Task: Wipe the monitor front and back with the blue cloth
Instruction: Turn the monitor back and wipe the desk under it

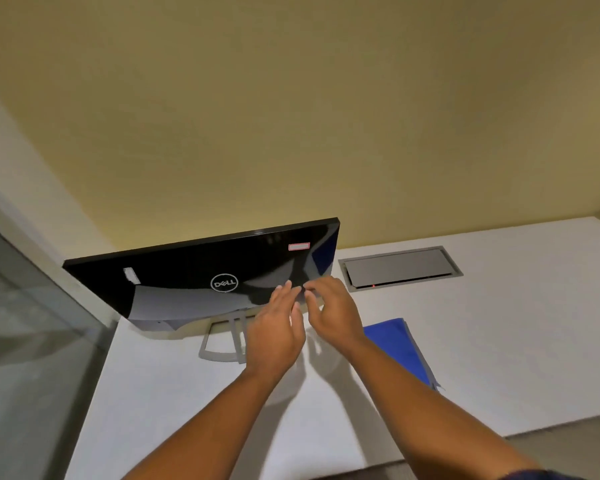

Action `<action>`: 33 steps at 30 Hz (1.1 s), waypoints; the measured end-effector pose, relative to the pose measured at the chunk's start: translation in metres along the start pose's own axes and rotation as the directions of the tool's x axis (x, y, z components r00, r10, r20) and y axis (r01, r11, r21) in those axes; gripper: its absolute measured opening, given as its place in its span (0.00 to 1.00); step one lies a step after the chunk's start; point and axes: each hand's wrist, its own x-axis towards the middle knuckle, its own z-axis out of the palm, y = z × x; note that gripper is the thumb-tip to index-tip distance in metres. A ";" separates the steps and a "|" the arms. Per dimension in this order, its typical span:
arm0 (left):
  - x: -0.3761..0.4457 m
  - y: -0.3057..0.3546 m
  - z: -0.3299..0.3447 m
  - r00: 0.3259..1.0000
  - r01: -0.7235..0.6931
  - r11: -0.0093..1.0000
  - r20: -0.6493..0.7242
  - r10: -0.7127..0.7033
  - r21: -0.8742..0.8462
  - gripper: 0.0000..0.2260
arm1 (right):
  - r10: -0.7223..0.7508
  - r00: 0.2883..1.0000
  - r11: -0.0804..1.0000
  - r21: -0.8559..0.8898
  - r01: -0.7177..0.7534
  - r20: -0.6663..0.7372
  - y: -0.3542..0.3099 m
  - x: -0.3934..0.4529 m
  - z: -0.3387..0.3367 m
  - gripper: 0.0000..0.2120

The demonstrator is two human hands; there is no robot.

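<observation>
A black monitor [187,271] stands on the white desk [499,341] with its glossy back and round logo facing me, on a grey stand [219,341]. My left hand [278,330] reaches toward the lower right of the monitor's back, fingers spread, holding nothing. Right beside it, my right hand [333,306] hovers with fingers slightly curled near the same spot, also holding nothing. The folded blue cloth [400,348] lies flat on the desk to the right of my right forearm, untouched.
A grey cable-box lid [399,268] is set into the desk behind the cloth. A glass partition [25,341] runs along the left. A yellowish wall rises behind the monitor. The desk's front edge is at lower right.
</observation>
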 end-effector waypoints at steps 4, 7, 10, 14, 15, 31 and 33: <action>0.004 -0.014 -0.038 0.972 -0.152 0.988 -0.175 0.155 0.030 0.18 | -0.170 0.981 0.985 -0.028 0.168 -0.094 -0.047 0.020 0.000 0.07; 0.012 -0.025 -0.066 0.948 -0.191 0.979 -0.244 0.203 0.072 0.19 | -0.219 0.968 0.975 -0.063 0.213 -0.119 -0.075 0.038 0.005 0.09; 0.023 -0.038 -0.091 0.949 -0.135 0.980 -0.265 0.170 0.145 0.20 | -0.202 0.978 0.973 -0.124 0.194 -0.052 -0.099 0.053 0.010 0.14; 0.036 -0.056 -0.122 0.968 0.016 0.981 -0.250 0.033 0.191 0.23 | -0.171 0.980 0.960 -0.207 0.190 0.106 -0.122 0.072 0.013 0.20; 0.038 -0.060 -0.129 0.964 0.061 0.985 -0.266 -0.016 0.162 0.24 | -0.168 0.973 0.949 -0.240 0.203 0.159 -0.126 0.077 0.013 0.21; 0.054 -0.092 -0.160 0.939 0.294 0.876 0.053 -0.339 0.381 0.30 | 0.082 0.957 0.827 -0.555 0.091 0.280 -0.131 0.102 0.011 0.15; 0.053 -0.090 -0.159 0.938 0.285 0.873 0.073 -0.339 0.397 0.32 | 0.078 0.955 0.813 -0.573 0.105 0.286 -0.131 0.101 0.011 0.14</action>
